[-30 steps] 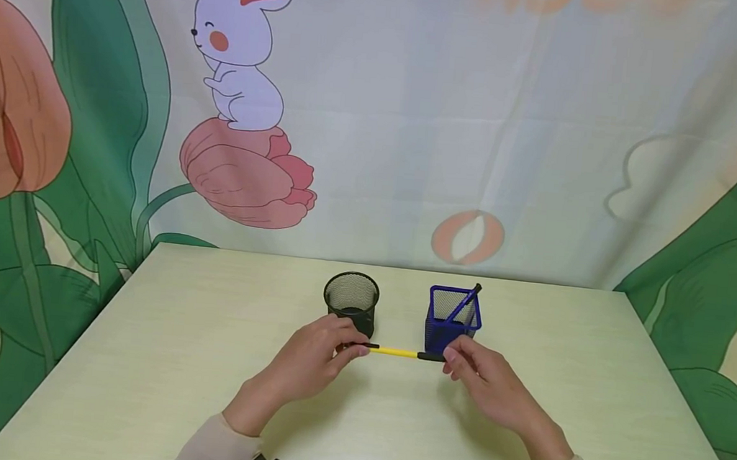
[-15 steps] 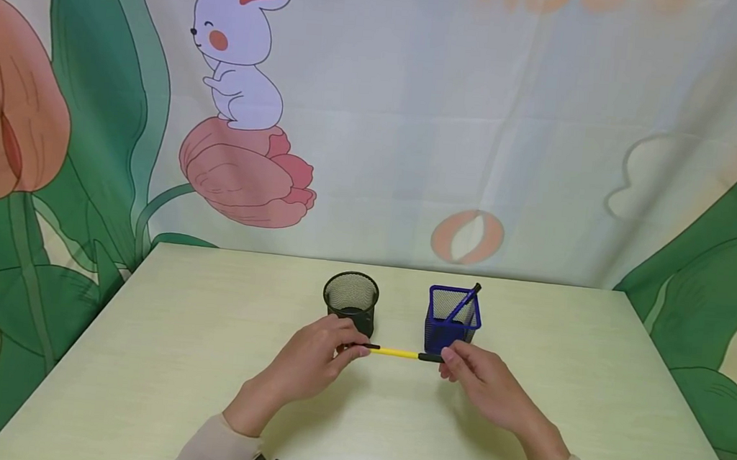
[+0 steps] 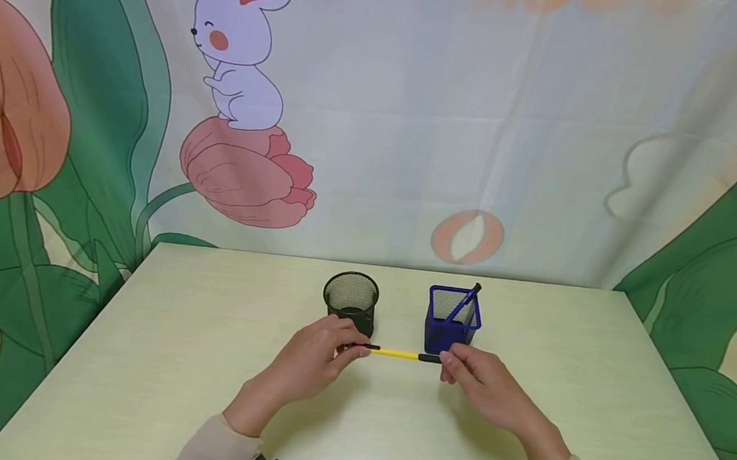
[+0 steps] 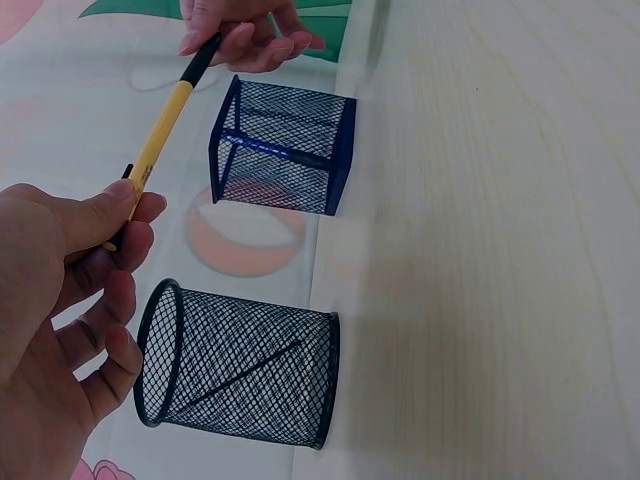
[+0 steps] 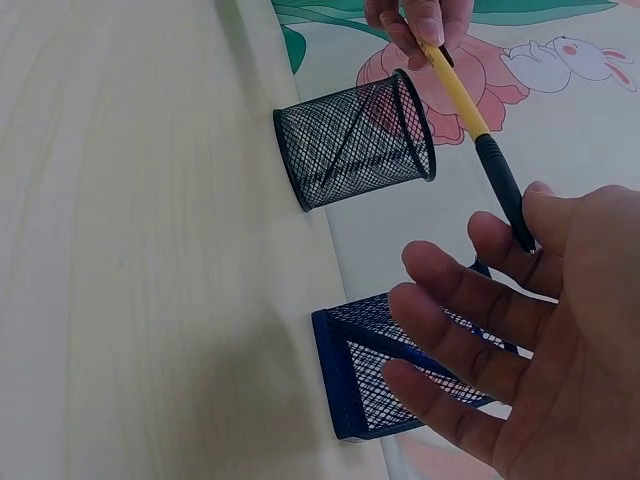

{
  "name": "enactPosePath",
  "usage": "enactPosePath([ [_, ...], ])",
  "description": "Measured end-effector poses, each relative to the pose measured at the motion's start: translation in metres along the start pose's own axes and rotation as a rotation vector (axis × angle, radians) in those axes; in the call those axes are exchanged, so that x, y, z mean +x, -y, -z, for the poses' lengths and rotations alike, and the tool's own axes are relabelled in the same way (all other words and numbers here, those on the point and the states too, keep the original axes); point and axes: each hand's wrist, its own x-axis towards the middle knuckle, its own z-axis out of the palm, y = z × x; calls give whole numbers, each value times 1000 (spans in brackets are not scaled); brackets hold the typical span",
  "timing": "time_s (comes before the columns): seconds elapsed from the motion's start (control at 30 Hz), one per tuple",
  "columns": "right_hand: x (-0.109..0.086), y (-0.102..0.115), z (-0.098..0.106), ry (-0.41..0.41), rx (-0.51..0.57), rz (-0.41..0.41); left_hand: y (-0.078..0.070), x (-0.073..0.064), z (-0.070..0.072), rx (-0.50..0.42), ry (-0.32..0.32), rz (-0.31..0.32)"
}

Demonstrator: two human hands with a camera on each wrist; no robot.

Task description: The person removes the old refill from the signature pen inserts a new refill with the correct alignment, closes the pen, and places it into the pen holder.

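Note:
A yellow ballpoint pen [image 3: 395,353] with a black grip and black clip is held level between both hands, above the table. My left hand [image 3: 311,357] pinches its clip end between thumb and forefinger. At the black tip end, my right hand [image 3: 492,388] pinches the pen with thumb and forefinger, its other fingers loosely bent in the right wrist view. Behind the left hand stands a round black mesh pen cup [image 4: 240,370]. A square blue mesh pen holder [image 3: 450,334], with a blue pen [image 3: 464,302] leaning in it, stands just behind the right hand.
Both holders stand toward the back of the pale wooden table [image 3: 170,359]. Beyond the table's back edge hangs a printed cloth [image 3: 384,116] with a rabbit and flowers.
My right fingers have shifted slightly left and down at the pen's tip end. The left hand, the pen and both holders look nearly unmoved.

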Motion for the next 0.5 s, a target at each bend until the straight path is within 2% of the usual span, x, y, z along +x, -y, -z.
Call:
enactPosePath([
  [0.5,-1,0,2,1,6,20,1,0,0,0,-5,2],
])
